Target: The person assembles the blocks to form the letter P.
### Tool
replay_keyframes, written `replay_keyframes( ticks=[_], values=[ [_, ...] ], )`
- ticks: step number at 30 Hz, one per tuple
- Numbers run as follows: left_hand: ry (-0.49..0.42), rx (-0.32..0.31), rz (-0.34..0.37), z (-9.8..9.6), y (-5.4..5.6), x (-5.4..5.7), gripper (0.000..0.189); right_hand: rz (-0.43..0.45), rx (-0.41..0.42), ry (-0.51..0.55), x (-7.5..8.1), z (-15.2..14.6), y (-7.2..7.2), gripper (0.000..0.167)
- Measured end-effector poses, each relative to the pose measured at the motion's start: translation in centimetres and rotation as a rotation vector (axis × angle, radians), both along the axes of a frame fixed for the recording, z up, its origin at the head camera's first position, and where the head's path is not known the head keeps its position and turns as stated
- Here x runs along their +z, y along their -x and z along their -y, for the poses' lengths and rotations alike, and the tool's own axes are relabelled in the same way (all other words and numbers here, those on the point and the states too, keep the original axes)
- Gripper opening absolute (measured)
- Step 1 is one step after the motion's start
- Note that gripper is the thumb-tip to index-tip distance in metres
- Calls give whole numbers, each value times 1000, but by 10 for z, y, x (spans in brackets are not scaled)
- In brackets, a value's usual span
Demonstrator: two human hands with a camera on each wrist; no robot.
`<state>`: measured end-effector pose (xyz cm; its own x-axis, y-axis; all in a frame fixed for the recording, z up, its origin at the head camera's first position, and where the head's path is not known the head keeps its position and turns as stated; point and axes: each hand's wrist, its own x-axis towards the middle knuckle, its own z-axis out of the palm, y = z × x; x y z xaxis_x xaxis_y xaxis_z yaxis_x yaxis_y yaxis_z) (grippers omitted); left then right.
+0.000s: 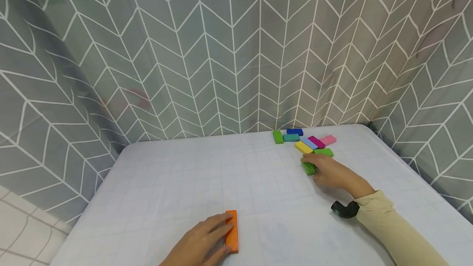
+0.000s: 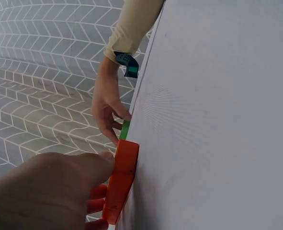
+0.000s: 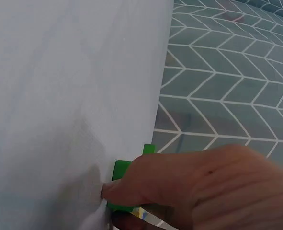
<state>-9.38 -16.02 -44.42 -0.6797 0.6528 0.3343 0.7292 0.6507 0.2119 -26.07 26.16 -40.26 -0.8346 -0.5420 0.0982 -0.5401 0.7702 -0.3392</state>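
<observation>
A long orange block (image 1: 232,233) lies near the front middle of the white table. My left hand (image 1: 203,239) grips it, fingers across its top and left side in the head view. In the left wrist view the thumb rests along the orange block (image 2: 121,182) and the other fingertips show below. Farther off to the right, my right hand (image 1: 329,171) pinches a green block (image 1: 308,167) between thumb and fingers. The right wrist view shows the thumb against the green block (image 3: 119,170), part of which the hand hides.
Beyond the right hand lies a loose cluster: a yellow block (image 1: 304,147), a light blue block (image 1: 309,143), a magenta block (image 1: 316,142), a pink block (image 1: 328,140), a teal block (image 1: 291,137), a dark blue block (image 1: 295,131) and green blocks (image 1: 278,136). A patterned curtain (image 1: 236,52) borders the table.
</observation>
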Motion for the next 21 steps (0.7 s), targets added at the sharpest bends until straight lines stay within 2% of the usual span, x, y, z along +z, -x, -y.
replay_keyframes(
  ticks=[5, 9, 15, 21],
  values=[
    [4, 11, 4, 0, -1, -1, 54, 62, -8, 111, 2, -1, 1, 42],
    [23, 41, 21, -2, -4, -2, 55, 53, 15, 221, 3, 10, -3, 40],
    [18, 55, 30, -5, -5, -1, 56, 19, 139, 344, 8, 59, -19, 38],
    [40, 58, 64, -7, -4, 2, 57, 68, 241, 385, 8, 113, -35, 37]
  ],
)
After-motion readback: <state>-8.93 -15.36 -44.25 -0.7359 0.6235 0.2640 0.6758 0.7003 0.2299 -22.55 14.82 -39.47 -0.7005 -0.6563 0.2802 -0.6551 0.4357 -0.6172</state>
